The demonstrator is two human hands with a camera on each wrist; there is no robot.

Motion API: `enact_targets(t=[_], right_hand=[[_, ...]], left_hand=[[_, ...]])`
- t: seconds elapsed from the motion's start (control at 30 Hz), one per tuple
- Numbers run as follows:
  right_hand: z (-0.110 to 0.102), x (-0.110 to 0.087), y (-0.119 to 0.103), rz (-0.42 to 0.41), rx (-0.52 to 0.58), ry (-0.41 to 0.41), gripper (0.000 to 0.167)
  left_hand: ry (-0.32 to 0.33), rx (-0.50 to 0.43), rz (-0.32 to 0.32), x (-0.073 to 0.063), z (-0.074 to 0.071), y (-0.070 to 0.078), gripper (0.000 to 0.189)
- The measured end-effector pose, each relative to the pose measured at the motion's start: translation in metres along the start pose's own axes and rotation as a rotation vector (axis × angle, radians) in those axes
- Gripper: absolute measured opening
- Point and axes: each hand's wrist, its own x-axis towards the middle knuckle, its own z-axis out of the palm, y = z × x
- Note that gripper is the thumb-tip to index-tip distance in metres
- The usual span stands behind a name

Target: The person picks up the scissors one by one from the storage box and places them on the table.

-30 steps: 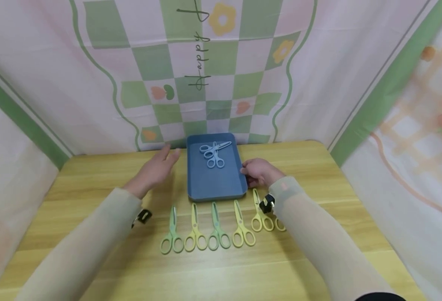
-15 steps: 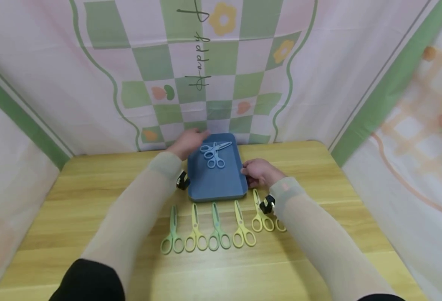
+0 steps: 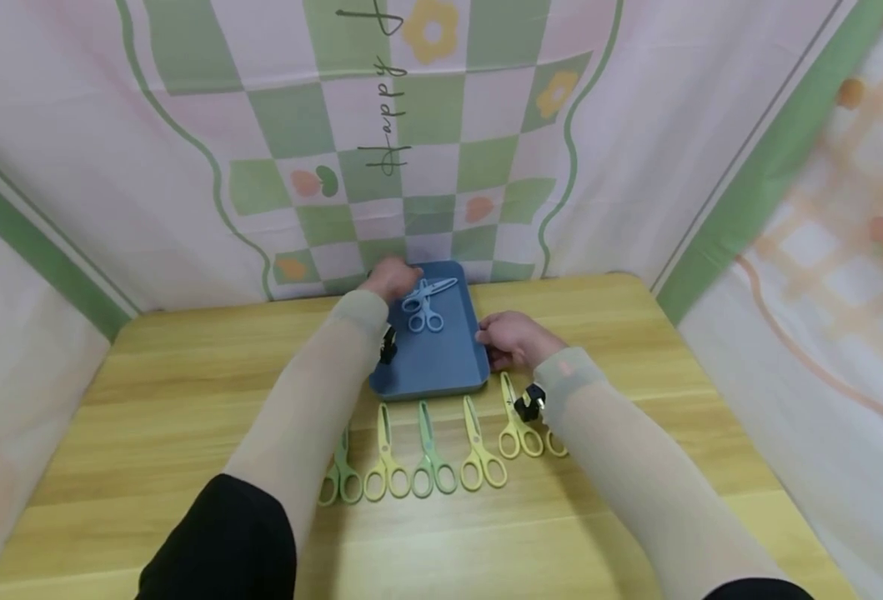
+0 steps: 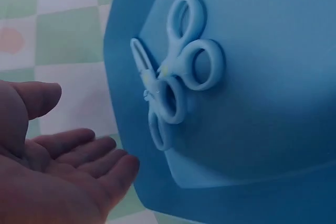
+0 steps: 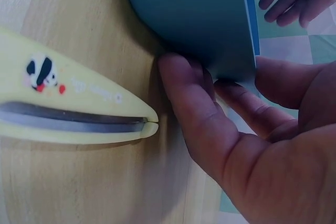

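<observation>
A blue tray point(image 3: 441, 367) stands at the back of the table, with two pairs of light blue scissors point(image 3: 424, 307) crossed inside it. My left hand point(image 3: 394, 277) is over the tray's far left corner. In the left wrist view, that hand point(image 4: 73, 166) has its thumb and fingers spread beside the tray's rim point(image 4: 119, 77), with nothing held. My right hand point(image 3: 514, 337) grips the tray's right side. The right wrist view shows its thumb at the rim and its fingers point(image 5: 199, 108) against the outer wall point(image 5: 199, 19) and underside.
In front of the tray lies a row of scissors: green scissors point(image 3: 342, 479), yellow scissors point(image 3: 385, 467), green scissors point(image 3: 432, 467) and more yellow scissors point(image 3: 481, 458) to the right. The last pair is partly behind my right sleeve. A patterned curtain point(image 3: 429, 167) hangs behind the table point(image 3: 208, 383).
My left hand has moved right, from beside the tray to its far left corner. My right hand stays at the tray's right side. The view has shifted slightly.
</observation>
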Motion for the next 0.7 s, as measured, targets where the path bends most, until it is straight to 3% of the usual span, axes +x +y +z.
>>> enact_targets(t=[0.17,0.43,0.53,0.7], right_hand=[[0.0,0.0,0.0,-0.001,-0.015,0.006,0.04],[0.0,0.001,0.002,-0.008,0.012,-0.011,0.038],[-0.001,0.001,0.001,-0.013,0.011,-0.013,0.038],[-0.001,0.001,0.0,-0.003,0.02,-0.015,0.04]], left_hand=[[-0.061,0.147,0.068,0.005,0.012,0.0,0.044],[-0.14,0.48,0.151,0.013,0.025,-0.004,0.029],[-0.134,0.521,0.153,0.016,0.029,-0.005,0.027],[-0.06,0.465,0.07,0.018,0.037,-0.003,0.02]])
